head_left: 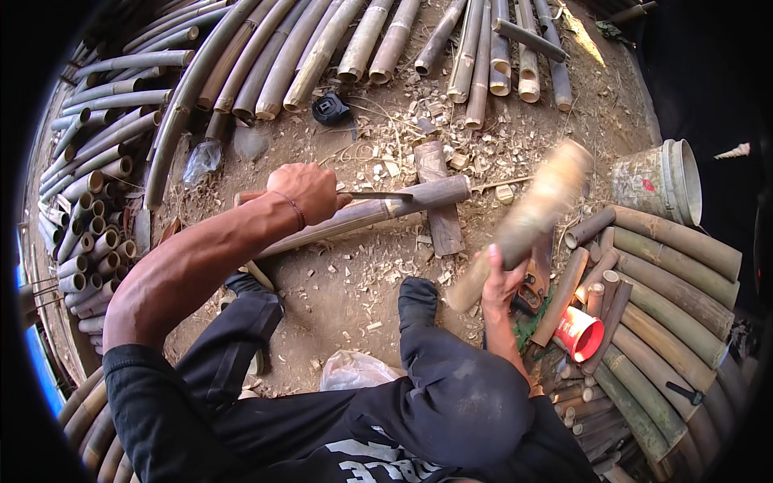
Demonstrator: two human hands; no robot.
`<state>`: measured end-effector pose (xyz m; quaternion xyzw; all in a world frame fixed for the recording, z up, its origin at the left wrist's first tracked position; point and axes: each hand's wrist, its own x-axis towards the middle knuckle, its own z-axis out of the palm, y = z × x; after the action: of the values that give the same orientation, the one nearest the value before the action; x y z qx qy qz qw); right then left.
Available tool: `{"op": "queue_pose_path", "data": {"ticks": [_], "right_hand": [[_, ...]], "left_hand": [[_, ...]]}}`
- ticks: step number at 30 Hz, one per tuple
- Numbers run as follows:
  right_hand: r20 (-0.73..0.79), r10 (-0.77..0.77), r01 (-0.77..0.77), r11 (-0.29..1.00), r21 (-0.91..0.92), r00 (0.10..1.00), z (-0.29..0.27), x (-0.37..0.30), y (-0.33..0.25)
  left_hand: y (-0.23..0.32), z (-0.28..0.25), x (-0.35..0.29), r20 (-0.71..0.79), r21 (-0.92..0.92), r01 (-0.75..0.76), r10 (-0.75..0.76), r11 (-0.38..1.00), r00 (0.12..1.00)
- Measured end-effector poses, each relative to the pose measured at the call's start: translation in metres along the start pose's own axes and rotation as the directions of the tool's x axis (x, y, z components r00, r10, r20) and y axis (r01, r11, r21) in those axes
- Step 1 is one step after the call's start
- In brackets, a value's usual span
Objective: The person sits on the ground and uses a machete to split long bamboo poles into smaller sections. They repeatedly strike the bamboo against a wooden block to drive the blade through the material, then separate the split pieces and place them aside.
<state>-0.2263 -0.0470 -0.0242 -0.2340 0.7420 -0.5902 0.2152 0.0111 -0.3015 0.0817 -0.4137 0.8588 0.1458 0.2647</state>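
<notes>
My left hand [310,191] is closed around the wooden handle of a chisel [378,196]. Its dark flat blade points right and lies against a bamboo pole [362,213]. The pole's far right end rests across a short wooden block [437,193] on the ground. To the right, my right hand [501,282] grips a club-shaped wooden mallet [541,205], smeared by motion. The thick end of the mallet tilts up and away, apart from the chisel. Just beside this hand lies a handsaw [531,286] with a brown handle, partly covered.
Bamboo poles [322,56] line the far side, with cut bamboo stacked left [97,233] and right [668,314]. A white bucket [644,183] lies tipped at right, near a red cup [576,334]. A black tape measure [328,109] and wood chips [394,153] lie on the dirt.
</notes>
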Motion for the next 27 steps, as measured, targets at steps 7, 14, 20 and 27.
{"op": "queue_pose_path", "data": {"ticks": [7, 14, 20, 27], "right_hand": [[0.491, 0.143, 0.118, 0.879, -0.462, 0.859, 0.003, -0.038, 0.009], [0.004, -0.058, 0.058, 0.983, -0.176, 0.998, -0.005, -0.023, 0.053], [0.402, -0.009, 0.126, 0.956, -0.266, 0.916, 0.018, -0.034, 0.006], [0.313, -0.468, 0.493, 0.87, -0.001, 0.826, -0.01, 0.062, -0.164]], "left_hand": [[0.016, -0.008, -0.006, 0.046, 0.111, 0.06, -0.065, 0.992, 0.997], [0.032, -0.024, 0.01, 0.067, 0.089, 0.034, -0.04, 0.995, 0.997], [0.006, -0.002, -0.017, -0.017, 0.09, 0.076, -0.075, 0.993, 0.997], [-0.045, -0.116, -0.112, -0.22, -0.242, 0.111, -0.166, 0.964, 0.961]]}}
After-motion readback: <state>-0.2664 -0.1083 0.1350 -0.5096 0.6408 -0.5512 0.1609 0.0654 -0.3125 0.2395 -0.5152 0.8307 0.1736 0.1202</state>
